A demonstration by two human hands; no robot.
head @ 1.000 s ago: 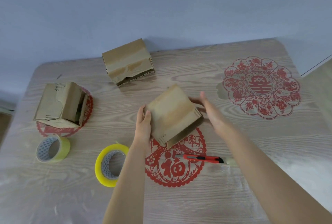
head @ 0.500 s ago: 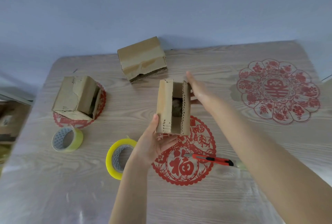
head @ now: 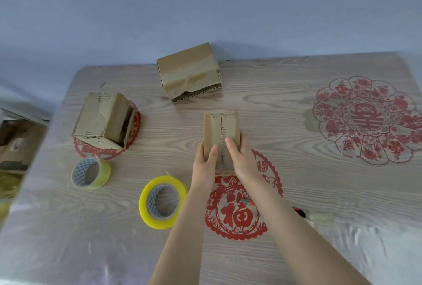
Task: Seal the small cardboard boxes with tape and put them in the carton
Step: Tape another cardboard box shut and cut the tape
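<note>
A small cardboard box [head: 221, 128] stands in the middle of the wooden table [head: 274, 106], its two top flaps pushed together along a centre seam. My left hand [head: 204, 166] grips its left side with the thumb on the left flap. My right hand [head: 242, 161] holds the right side, thumb pressing the right flap. A second small box [head: 188, 72] lies at the back. A third one [head: 104, 120] with an open side sits at the left. Two yellow tape rolls lie near me: one [head: 162, 202] by my left forearm, one [head: 90, 172] further left.
A red utility knife [head: 299, 211] lies under my right forearm, mostly hidden. Red paper-cut decorations mark the table at centre [head: 237, 216] and right [head: 365, 120]. A carton [head: 13, 143] shows past the table's left edge. A blue wall rises behind.
I have turned the box so its flaps face up and pressed both flaps closed; half a second ago they stood apart with the inside showing. Both hands now sit on the near end.
</note>
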